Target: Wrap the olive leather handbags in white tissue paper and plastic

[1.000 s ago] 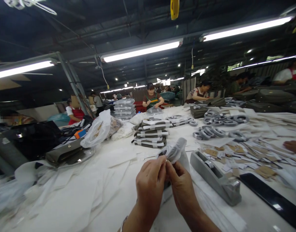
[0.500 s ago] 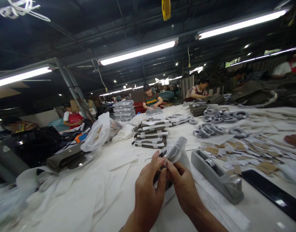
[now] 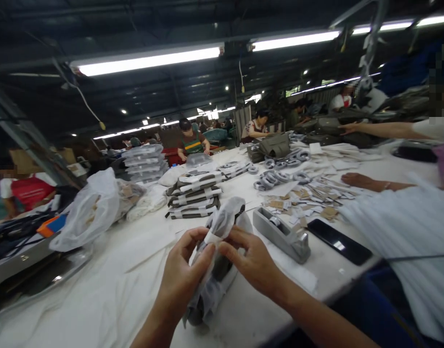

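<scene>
Pinching hands: the left hand [image 3: 184, 266] and the right hand [image 3: 254, 256] meet at the upper part of one bundle, each closed narrowly with thumb against fingers on its wrapping.
Bundle: a long, dark olive bundle [image 3: 222, 268] in crinkled, translucent white wrapping [image 3: 226, 212], held tilted above the near edge of the worktop [image 3: 251, 319]; whether its lower end touches the surface cannot be told.
Pale strip: a small, flat white strip [image 3: 212, 238] lies across the wrapping between the fingertips; its material is unclear.
Tape dispenser: a smooth, wedge-like grey dispenser [image 3: 274, 241], just beyond the right hand.
Phone: a glossy black rectangular slab [image 3: 338, 241] with a light reflected in it, flat beside the dispenser.
Olive stack: folded olive fabric pieces [image 3: 195, 195] with white bands, layered behind the bundle.
Rings: rounded grey rings [image 3: 274, 180], heaped and overlapping.
Slips: thin tan and white card slips [image 3: 298, 205], scattered in front of the rings; a co-worker's hand [image 3: 358, 181] is near them.
Left side: a puffy, translucent white plastic bag [image 3: 93, 210] beside an orange-and-blue block [image 3: 55, 225].
</scene>
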Demonstrator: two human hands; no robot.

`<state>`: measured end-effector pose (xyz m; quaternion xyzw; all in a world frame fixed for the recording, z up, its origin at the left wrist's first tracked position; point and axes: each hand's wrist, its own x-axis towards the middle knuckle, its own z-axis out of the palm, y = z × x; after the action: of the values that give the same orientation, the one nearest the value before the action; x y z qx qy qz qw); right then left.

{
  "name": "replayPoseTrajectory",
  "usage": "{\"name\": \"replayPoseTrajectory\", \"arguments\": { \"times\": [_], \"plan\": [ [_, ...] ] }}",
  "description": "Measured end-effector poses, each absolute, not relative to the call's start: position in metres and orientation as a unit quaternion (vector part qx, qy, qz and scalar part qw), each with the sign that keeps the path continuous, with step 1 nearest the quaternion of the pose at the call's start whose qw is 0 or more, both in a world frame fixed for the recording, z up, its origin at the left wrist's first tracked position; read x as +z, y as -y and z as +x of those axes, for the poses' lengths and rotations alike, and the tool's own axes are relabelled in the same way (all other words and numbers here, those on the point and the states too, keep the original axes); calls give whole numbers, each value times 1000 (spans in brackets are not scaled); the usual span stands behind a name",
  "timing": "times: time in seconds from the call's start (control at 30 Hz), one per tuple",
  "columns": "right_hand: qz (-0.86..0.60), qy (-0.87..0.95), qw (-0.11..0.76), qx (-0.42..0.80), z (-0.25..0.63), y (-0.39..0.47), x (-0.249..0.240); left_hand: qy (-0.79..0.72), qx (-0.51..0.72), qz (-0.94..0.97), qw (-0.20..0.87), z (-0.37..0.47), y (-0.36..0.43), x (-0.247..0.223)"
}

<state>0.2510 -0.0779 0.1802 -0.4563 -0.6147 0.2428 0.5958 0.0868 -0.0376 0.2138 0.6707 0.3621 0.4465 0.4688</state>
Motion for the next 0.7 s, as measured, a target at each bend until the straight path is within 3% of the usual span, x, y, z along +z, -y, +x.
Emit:
{"name": "replayPoseTrajectory", "arguments": {
  "times": [0.13, 0.2, 0.43, 0.7],
  "plan": [
    [-622, 584, 516, 76, 336, 79, 145, -405, 479, 608, 486, 85, 39, 216],
    [-735, 499, 456, 55, 386, 78, 123, -412, 481, 583, 509, 81, 36, 216],
    [-779, 437, 395, 214, 463, 83, 84, -410, 463, 568, 543, 72, 22, 207],
    [-730, 384, 484, 291, 459, 95, 94, -428, 476, 550, 536, 75, 21, 209]
  ]
}}
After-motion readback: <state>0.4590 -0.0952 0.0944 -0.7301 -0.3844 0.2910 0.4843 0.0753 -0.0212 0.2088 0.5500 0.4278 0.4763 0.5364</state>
